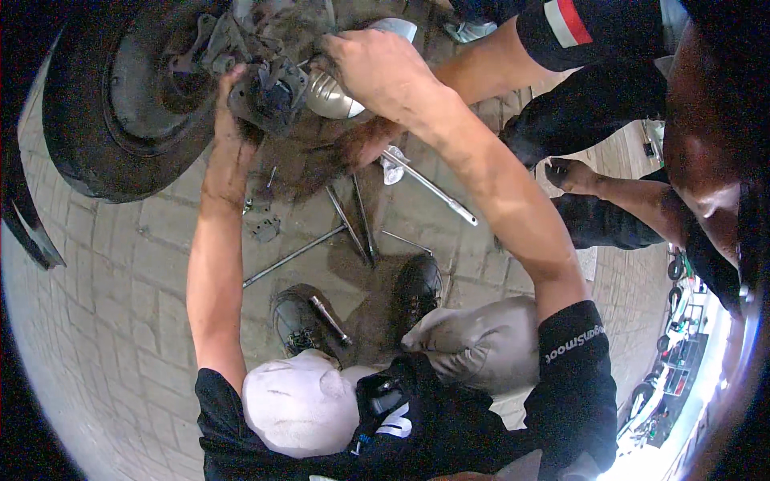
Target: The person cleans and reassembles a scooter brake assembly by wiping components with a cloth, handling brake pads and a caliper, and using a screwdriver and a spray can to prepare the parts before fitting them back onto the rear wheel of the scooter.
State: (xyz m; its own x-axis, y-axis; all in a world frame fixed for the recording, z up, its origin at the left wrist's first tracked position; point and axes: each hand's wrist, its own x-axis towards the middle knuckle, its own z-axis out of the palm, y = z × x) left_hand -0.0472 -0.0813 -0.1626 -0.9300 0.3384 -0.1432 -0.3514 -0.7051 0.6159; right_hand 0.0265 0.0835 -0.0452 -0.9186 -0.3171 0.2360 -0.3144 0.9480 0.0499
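My left hand (231,108) is wrapped around the lower left side of a dark, greasy metal assembly (269,96), its thumb up along the edge. The assembly sits beside a large black tyre (76,120). My right hand (377,68) is closed at the assembly's right side; what its fingers grip is hidden. Just below those fingers is a rounded, ribbed, silvery object (330,98). Under my right forearm, a co-worker's hand (369,147) reaches in from the right.
On the paving lie a long-handled chrome wrench (433,191), crumpled white paper (393,167), a T-shaped wrench (297,254), a thin rod (407,241) and small parts (265,227). A socket extension (330,321) lies by my shoe (295,325). Another person's hand (571,176) rests at right.
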